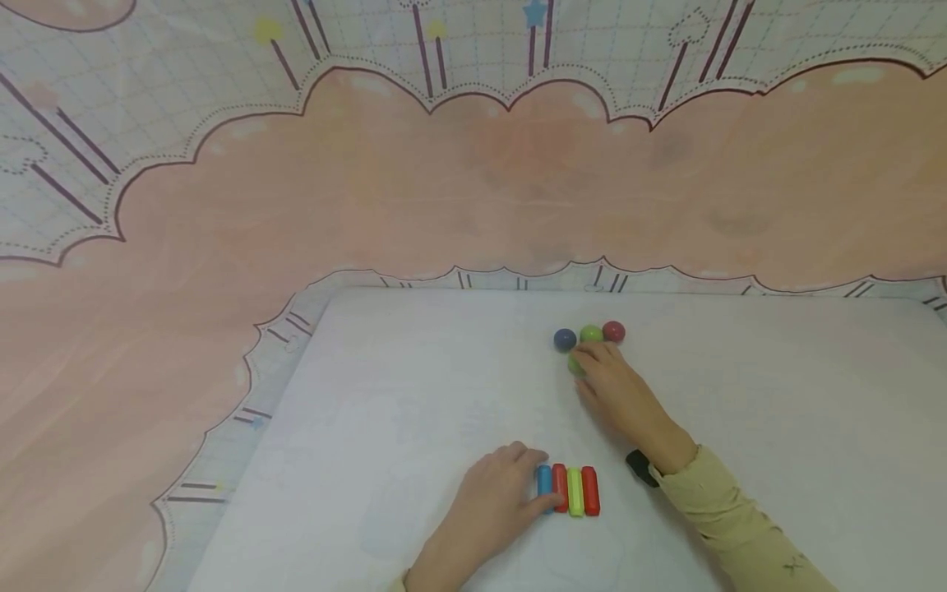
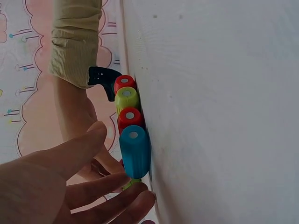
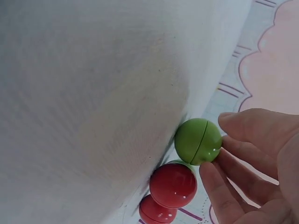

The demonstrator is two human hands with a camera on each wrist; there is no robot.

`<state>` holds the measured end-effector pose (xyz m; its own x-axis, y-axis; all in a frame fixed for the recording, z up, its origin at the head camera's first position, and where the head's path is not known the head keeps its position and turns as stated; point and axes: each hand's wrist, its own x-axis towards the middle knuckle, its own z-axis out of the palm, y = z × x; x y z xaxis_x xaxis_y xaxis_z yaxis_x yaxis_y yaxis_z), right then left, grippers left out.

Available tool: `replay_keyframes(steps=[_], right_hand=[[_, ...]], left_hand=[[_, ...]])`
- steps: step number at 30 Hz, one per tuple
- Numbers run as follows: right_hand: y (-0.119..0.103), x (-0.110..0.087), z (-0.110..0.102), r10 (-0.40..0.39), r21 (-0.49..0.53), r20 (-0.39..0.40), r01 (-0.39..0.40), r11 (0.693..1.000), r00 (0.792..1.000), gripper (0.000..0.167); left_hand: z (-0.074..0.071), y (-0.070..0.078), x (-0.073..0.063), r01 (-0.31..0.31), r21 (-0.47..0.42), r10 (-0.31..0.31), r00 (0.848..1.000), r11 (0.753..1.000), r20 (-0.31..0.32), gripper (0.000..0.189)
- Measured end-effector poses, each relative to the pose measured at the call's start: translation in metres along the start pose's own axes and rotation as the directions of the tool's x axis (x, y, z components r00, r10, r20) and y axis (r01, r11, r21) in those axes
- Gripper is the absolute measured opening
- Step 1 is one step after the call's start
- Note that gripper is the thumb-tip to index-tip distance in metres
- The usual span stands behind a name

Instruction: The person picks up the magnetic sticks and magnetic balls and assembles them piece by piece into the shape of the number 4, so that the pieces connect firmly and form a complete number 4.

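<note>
In the head view, my right hand [image 1: 617,395] curls its fingers around a green ball [image 3: 198,141] with a seam around it. The right wrist view shows the thumb and fingertips at the ball's side. Just beyond are a blue ball [image 1: 565,339], a second green ball [image 1: 591,333] and a red ball [image 1: 613,330]. My left hand [image 1: 491,501] lies beside a row of short rods, fingers extended near the far end of the blue rod [image 2: 134,154], its thumb over the row. Next to it stand a red rod [image 1: 560,488], a yellow-green rod [image 1: 575,493] and another red rod [image 1: 590,492].
A white tabletop [image 1: 414,370] lies under everything, its far edge beyond the balls. Patterned pink and white cloth [image 1: 518,181] spreads behind and to the left. A black band-like piece [image 1: 642,468] sits at the right wrist, near the sleeve [image 1: 732,518].
</note>
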<state>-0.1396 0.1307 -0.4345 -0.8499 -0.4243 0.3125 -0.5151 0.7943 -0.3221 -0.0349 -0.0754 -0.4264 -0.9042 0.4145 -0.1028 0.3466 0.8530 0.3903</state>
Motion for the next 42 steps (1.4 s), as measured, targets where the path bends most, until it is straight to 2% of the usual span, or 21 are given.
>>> replay_keyframes(steps=[5,10,25,42], right_hand=[[0.0003,0.0018,0.0003,-0.013,0.000,-0.013,0.013,1.000,1.000,0.032],[-0.0002,0.0040,-0.0004,0.015,0.021,0.004,-0.015,1.000,1.000,0.031],[-0.0010,0.0078,-0.0004,0.063,0.031,0.053,-0.064,0.997,0.997,0.034],[0.0014,0.0082,0.0001,0.079,0.054,0.067,-0.082,0.995,0.995,0.034]], left_hand=[[-0.0021,0.0020,-0.0005,0.003,-0.010,-0.002,1.000,1.000,0.021,0.047],[-0.0016,0.0014,0.0009,0.010,0.002,-0.010,0.999,1.000,0.049,0.047],[-0.0017,0.0014,0.0019,0.020,0.001,-0.020,0.997,1.000,0.073,0.047],[-0.0058,0.0044,0.0009,0.108,-0.089,-0.100,0.991,0.990,0.084,0.045]])
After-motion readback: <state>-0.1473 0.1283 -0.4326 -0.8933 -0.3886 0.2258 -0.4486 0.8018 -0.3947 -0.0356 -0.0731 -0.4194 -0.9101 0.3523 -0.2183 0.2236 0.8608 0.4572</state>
